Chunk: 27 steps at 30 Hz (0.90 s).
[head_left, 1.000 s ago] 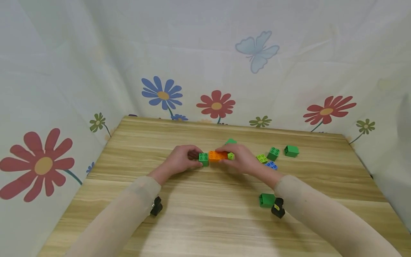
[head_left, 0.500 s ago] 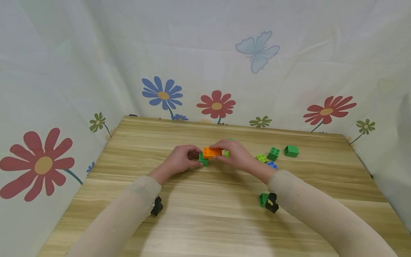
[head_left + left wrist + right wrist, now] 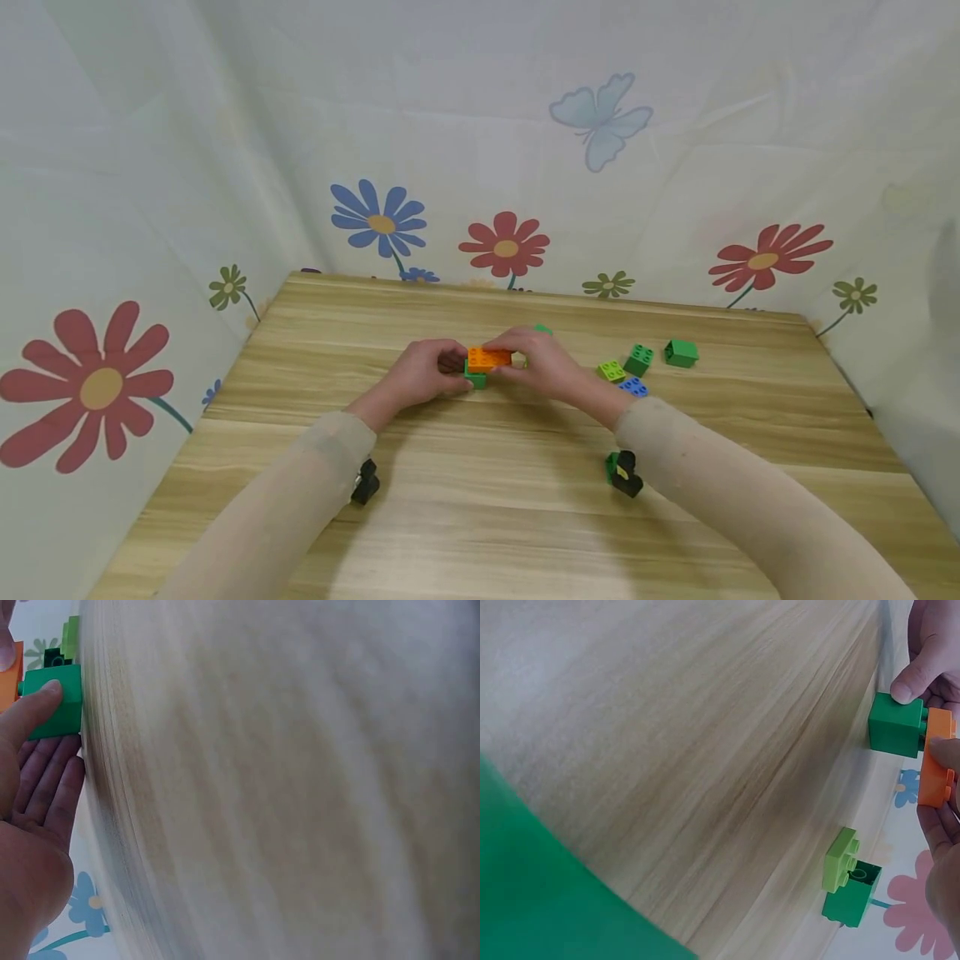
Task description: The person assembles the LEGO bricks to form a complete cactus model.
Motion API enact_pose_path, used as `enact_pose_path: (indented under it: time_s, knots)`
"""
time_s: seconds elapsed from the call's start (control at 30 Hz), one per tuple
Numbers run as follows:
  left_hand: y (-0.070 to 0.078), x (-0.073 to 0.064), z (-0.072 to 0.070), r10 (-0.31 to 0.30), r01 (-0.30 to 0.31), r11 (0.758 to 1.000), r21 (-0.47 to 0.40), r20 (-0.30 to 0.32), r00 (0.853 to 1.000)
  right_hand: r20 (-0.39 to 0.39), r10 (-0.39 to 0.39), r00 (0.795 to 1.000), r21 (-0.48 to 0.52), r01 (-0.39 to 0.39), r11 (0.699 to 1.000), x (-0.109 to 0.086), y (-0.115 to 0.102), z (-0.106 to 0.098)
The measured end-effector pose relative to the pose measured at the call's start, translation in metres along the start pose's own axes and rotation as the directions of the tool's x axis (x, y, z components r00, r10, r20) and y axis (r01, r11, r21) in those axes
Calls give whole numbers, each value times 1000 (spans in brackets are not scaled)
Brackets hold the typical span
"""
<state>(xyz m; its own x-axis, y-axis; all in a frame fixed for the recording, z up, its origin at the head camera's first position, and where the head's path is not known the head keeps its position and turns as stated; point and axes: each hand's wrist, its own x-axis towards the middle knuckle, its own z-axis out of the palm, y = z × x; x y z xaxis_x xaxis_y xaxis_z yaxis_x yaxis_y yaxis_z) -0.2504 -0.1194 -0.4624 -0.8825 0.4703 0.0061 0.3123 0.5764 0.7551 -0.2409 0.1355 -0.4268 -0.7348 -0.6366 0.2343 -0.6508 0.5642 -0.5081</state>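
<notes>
My left hand (image 3: pixel 422 372) holds a green toy building block (image 3: pixel 477 381) on the wooden table, its thumb against the near side in the left wrist view. The right hand (image 3: pixel 551 363) pinches an orange brick (image 3: pixel 484 359) by its right end. The brick's left part lies over the green block's studs, and its right part juts out past the block. In the right wrist view some of the studs show between the green block (image 3: pixel 895 724) and the orange brick (image 3: pixel 934 765); whether they are joined I cannot tell.
Right of the hands lie a lime brick (image 3: pixel 611 371), a blue brick (image 3: pixel 635 387) and green blocks (image 3: pixel 639 359). Behind the right hand is another green block (image 3: pixel 847 901) beside a lime brick (image 3: pixel 839 860). One more green block (image 3: pixel 611 468) lies near the right wrist. A flowered cloth (image 3: pixel 435 125) hangs behind.
My right hand has lifted the orange brick, moved it left and brought it down over the green block. The left hand has stayed in place, holding that block.
</notes>
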Motion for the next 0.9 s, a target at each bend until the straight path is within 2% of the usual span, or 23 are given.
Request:
enact_pose_path:
  time_s: [0.33,0.63,0.9]
  knots:
    - [0,0,-1,-7,7,1000,2,5,1000,-3,6,1000,5,-6,1000,0,0,3]
    - [2,-1,-3,5,-5,1000,-10,2,1000,-15,-57,998,-2,57,998,2,-3,6]
    - [3,-1,-2,5,-5,1000,-10,9,1000,3,-32,999,-12,32,999,2,-5,6]
